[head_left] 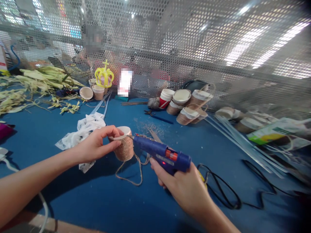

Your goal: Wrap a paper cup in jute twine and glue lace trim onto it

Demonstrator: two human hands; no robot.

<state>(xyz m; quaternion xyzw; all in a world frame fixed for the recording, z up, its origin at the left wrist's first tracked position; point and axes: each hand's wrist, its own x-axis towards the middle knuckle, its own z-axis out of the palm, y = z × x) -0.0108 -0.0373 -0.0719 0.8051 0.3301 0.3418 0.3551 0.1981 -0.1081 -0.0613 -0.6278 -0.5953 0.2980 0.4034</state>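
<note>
Across rear of blue tabletop [155,210]: perforated metal panel [150,48], full width. On tabletop, rear L: husk pile [46,77]. Rear, R of centre: wrapped cups [186,113], grouped. L of centre: crumpled white wrap [91,124]. To R: black cord [239,204], looped. At centre: glue gun [155,147], indicator lit red. Just L of gun: twine-wrapped cup [123,150], mouth up, slight tilt; base contact w/ tabletop not clear. Below cup: loose twine loop [139,184]. At cup rim: nozzle [130,137], touching or v. near, cannot tell which.

CAUTION (judged): burn to L hand [103,142] poss.; cause, hot nozzle aimed at rim just beside fingertips [118,142]. Misplaced glue poss.; cause, cup rotation under light pinch. Stuck twine poss.; cause, drips onto loop. Gun pulled off line poss.; cause, snagged cord.

Grip, R hand [179,181]: closed round gun handle, full wrap; trigger finger hidden, trigger pressure n/a. Grip, L hand: thumb & fingers nearly together, pinching cup rim, gap approx. wall thickness only.
</note>
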